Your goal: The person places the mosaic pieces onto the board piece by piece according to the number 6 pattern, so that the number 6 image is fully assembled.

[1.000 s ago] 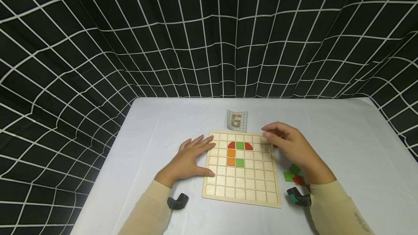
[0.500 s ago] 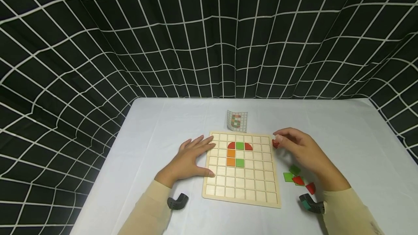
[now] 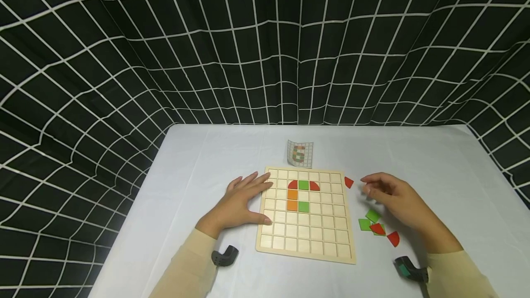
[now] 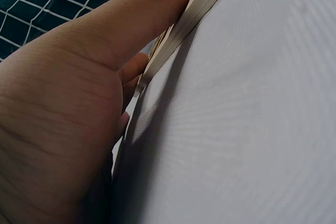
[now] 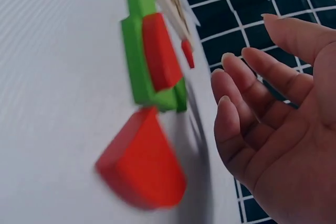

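Observation:
A pale wooden grid board lies on the table. Set in its upper cells are a red quarter-round tile, a green square tile, another red quarter-round, two orange squares and a green square. My left hand rests at the board's left edge, fingers spread over its rim. To the right, my right hand hovers with bent, relaxed fingers and nothing between them. A loose red quarter-round lies beside the board's upper right corner, just left of those fingertips.
Green square tiles and a red quarter-round overlap in a pile right of the board, with one more red piece alongside. A curled pattern card stands behind the board. Black gridded cloth surrounds the white table.
My right hand has moved right, away from the board, letting go of a red quarter-round tile by its upper right corner. The loose pile shows more fully. My left hand has stayed put.

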`<state>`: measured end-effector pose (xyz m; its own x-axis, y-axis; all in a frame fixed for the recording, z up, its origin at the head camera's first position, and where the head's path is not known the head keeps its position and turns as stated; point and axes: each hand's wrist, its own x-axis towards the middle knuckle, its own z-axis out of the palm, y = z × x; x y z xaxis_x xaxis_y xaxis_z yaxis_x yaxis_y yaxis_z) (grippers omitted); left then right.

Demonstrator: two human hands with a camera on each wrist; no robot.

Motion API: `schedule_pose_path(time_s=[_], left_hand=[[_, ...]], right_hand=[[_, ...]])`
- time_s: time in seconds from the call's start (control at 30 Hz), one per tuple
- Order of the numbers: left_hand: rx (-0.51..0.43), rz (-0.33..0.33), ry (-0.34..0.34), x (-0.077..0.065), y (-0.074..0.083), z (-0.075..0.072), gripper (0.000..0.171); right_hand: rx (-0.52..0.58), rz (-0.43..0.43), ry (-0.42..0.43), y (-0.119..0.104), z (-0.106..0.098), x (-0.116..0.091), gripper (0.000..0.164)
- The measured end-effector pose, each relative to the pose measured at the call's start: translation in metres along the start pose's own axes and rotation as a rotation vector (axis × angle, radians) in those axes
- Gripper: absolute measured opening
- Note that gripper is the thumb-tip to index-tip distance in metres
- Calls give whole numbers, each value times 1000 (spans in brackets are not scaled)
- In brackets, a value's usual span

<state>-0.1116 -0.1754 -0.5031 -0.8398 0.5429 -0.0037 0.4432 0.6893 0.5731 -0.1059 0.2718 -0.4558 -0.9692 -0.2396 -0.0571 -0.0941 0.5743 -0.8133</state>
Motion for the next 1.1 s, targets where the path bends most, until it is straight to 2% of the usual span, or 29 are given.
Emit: schedule_pose_path(time_s=[0.6, 0.73, 0.93, 1.1], left_hand=[[8, -11, -1, 2, 0, 2, 104], [16, -15, -8, 2, 0, 2, 105], [13, -12, -4, 1, 0, 1, 105], [12, -15, -5, 0, 0, 0, 104]], right_hand=[[-75, 89, -9, 27, 5, -15, 40], [-69, 43, -17, 32, 4, -17, 41], [-86, -102, -44, 36, 2, -18, 40], [-127, -109, -39, 35, 4, -17, 37]])
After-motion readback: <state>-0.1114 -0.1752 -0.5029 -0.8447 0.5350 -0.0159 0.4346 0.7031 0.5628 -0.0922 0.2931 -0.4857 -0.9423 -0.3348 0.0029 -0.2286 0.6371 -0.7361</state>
